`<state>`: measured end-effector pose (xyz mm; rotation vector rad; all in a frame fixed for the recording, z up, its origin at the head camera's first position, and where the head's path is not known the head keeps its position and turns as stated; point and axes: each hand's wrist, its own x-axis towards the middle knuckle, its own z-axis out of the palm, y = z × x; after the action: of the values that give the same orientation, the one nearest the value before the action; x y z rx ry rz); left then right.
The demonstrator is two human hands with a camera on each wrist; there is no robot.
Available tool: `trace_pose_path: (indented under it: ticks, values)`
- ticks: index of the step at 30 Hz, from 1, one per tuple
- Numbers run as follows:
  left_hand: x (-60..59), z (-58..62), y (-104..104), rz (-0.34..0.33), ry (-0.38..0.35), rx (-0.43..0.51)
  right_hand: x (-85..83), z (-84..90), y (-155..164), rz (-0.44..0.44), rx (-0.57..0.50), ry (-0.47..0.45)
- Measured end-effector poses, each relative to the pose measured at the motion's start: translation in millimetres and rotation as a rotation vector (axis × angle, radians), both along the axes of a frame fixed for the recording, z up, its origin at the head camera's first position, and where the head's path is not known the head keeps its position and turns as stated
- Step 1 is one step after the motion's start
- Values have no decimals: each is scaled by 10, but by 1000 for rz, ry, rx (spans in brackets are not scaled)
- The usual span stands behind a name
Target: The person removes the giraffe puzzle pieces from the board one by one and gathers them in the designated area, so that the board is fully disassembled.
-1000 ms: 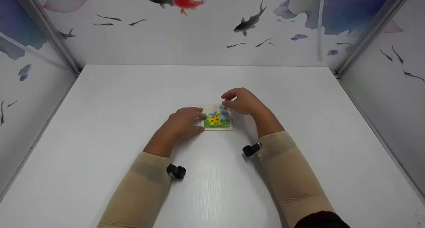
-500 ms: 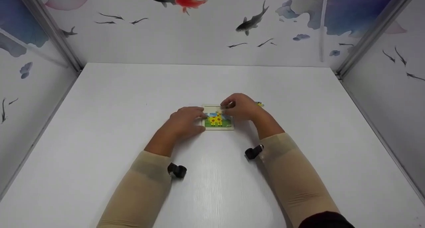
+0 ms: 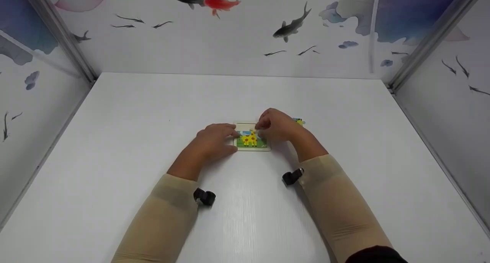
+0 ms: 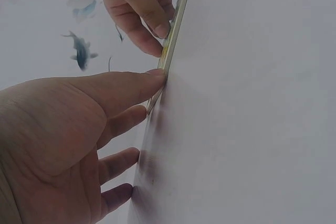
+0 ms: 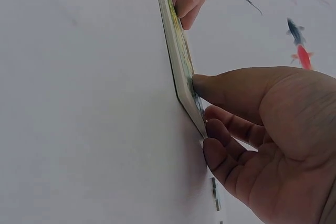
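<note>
Giraffe puzzle [image 3: 251,139] nearly full.
My left hand [image 3: 213,140] steadies its edge, fingers straight; my right hand [image 3: 276,126] presses a piece down; one piece [image 3: 299,121] waits beside.

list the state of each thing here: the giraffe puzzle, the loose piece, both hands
giraffe puzzle board: flat on the white table, giraffe picture up, upper right hidden by the right hand
loose puzzle piece: on the table beyond the right hand, off the board
left hand: fingers touch the board's left edge
right hand: fingers curled, pressing on the board's right part
</note>
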<state>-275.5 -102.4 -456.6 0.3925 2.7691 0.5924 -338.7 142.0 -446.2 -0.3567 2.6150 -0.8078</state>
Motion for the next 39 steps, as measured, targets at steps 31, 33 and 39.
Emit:
trace_pose_path:
  ticks: [31, 33, 39]
  values:
    - [19, 35, -8, -23, 5, -2, -54, 42, 47, -118, -91, 40]
    - [19, 37, -8, -23, 6, -4, -58, 49, 45, -132, -90, 27]
    - [14, 30, -8, -30, 9, -12, -61, 66, 61, -139, -67, -1]
